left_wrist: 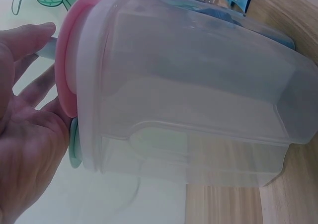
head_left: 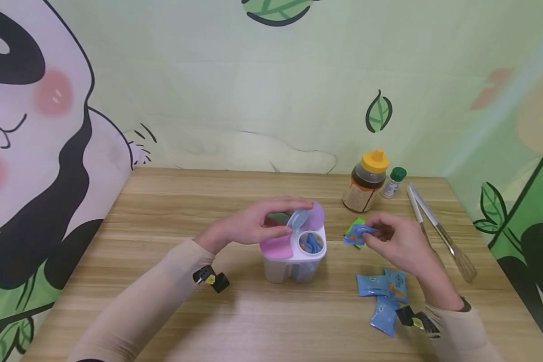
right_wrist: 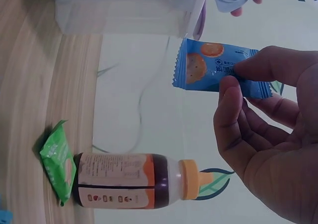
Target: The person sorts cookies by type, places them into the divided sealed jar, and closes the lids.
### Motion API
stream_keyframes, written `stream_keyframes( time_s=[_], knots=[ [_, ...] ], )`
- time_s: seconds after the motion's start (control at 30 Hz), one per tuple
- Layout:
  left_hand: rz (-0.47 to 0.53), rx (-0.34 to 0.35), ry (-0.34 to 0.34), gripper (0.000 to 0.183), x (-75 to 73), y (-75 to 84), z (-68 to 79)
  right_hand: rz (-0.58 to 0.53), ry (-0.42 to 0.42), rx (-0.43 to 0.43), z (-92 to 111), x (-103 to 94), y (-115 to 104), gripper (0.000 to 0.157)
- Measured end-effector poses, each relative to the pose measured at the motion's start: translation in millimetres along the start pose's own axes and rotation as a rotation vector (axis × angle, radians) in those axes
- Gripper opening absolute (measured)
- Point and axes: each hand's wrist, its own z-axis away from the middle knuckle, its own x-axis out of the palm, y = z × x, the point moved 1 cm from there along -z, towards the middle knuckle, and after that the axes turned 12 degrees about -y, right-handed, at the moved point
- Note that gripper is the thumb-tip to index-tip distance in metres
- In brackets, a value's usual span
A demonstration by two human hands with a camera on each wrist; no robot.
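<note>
A clear plastic food container (head_left: pixel 275 270) with a white top and coloured flip lids stands mid-table. My left hand (head_left: pixel 253 221) is over its top, thumb and fingers pinching the raised light-blue lid (head_left: pixel 299 218). Beneath that lid is a round opening with blue packets (head_left: pixel 312 244) inside. To the right of the container, my right hand (head_left: pixel 400 244) pinches a blue biscuit packet (right_wrist: pixel 203 65) above the table. Several more blue packets (head_left: pixel 373 285) lie nearer the front. A green packet (right_wrist: pixel 58 162) rests on the table, partly covered by the held packet in the head view.
Behind the green packet stands a brown bottle (head_left: pixel 364 183) with a yellow cap. Beside it is a small bottle (head_left: pixel 392 183) with a green lid. Metal tongs (head_left: pixel 414 203) and a whisk (head_left: pixel 461 261) lie along the right side. A printed backdrop (head_left: pixel 208 100) rises behind the table.
</note>
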Motion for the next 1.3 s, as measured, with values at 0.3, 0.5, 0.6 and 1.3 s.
stream_keyframes(
  time_s=[0.3,0.5,0.6,1.3],
  knots=[
    [0.015,0.002,-0.003,0.053,0.0,0.2,0.0,-0.021,0.031,-0.099,-1,-0.3,-8,0.021],
    [0.013,-0.009,-0.005,0.054,-0.4,-0.3,-0.2,-0.082,0.041,-0.179,-3,-2.1,-20,0.028],
    [0.013,-0.006,-0.004,0.054,-0.6,-0.8,-0.1,-0.097,0.048,-0.21,-4,-1.7,-26,0.026],
    [0.023,0.008,-0.009,0.053,0.0,-0.3,-0.2,-0.18,0.041,-0.267,-10,10.2,-46,0.022]
  ],
)
